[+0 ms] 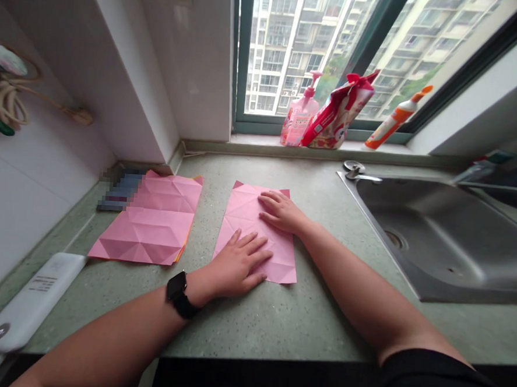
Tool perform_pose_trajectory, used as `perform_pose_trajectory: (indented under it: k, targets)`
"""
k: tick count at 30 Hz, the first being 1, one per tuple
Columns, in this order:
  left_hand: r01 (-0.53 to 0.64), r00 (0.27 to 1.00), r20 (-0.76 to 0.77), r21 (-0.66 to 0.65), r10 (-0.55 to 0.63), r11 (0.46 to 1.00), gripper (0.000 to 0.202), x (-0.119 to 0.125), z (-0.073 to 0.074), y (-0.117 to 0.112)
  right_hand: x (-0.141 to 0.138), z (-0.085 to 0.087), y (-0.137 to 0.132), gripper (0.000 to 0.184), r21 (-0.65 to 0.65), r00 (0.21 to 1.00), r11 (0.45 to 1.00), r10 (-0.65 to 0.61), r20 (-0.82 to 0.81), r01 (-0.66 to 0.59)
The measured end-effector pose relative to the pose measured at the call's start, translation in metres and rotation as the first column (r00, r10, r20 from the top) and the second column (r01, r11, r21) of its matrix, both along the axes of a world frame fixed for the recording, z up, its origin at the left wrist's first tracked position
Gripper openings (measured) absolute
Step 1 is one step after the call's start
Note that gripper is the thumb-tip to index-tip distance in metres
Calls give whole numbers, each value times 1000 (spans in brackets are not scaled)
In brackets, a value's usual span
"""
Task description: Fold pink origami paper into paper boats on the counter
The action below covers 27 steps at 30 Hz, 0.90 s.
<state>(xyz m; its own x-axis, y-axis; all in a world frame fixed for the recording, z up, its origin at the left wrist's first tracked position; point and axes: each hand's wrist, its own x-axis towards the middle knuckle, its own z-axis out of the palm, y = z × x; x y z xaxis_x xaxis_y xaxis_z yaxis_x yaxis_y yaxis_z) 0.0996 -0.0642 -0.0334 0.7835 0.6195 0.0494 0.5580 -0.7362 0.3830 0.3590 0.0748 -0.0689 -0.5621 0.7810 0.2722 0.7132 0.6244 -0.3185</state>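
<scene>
A creased pink paper sheet (243,216) lies flat on the green countertop (312,313), folded into a tall rectangle. My left hand (236,265) rests flat on its lower part, fingers spread and open, a black watch on the wrist. My right hand (281,211) lies flat on the upper right part of the same sheet, fingers stretched toward the left. To the left lies a second, wider pink creased sheet (156,219) with an orange edge showing under it, untouched.
A steel sink (456,246) with a tap is set into the counter on the right. A pink pump bottle (299,117), a red pouch (340,114) and an orange-capped bottle (394,120) stand on the window sill. A white power bank (33,299) lies at the left edge.
</scene>
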Motion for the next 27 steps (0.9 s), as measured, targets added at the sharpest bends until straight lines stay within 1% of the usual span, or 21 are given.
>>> perform_pose_trajectory:
  k: [4,7,9,11,13,15,17,19,21,23,25,27]
  targets:
    - [4,1000,-12,-10,-4,1000,55,0,2,0,12,-3,13,55,-16,998,998,-66,-11,65]
    - [5,1000,-4,-10,-5,1000,55,0,1,0,22,-6,19,53,-22,983,984,-178,-48,177]
    - [3,1000,0,-15,-3,1000,54,0,1,1,27,-5,22,49,-2,964,969,-247,-104,248]
    - [-7,1000,2,-22,8,1000,54,-2,1,2,31,2,22,47,39,940,954,-287,-183,298]
    - [-22,1000,13,-18,22,1000,54,-5,2,3,31,16,15,45,85,921,940,-303,-244,331]
    - [-29,999,40,5,28,1000,55,-8,3,4,29,35,1,40,93,931,952,-258,-259,290]
    - [-27,997,75,41,24,999,57,-11,4,5,24,50,-19,36,61,960,983,-156,-233,175]
    - [-25,994,106,77,16,997,59,-13,5,6,17,57,-43,34,47,978,995,-75,-196,86]
    - [-10,992,129,104,-3,995,60,-17,5,7,10,52,-63,33,41,989,999,-25,-146,31]
    - [29,989,141,121,-46,992,61,-22,5,10,6,39,-77,30,21,993,999,28,-117,-26]
    - [79,984,150,136,-100,987,61,-27,5,13,5,25,-83,27,4,991,998,62,-116,-62]
    - [111,980,149,141,-132,984,53,-32,8,17,6,17,-82,26,-3,989,998,68,-128,-69]
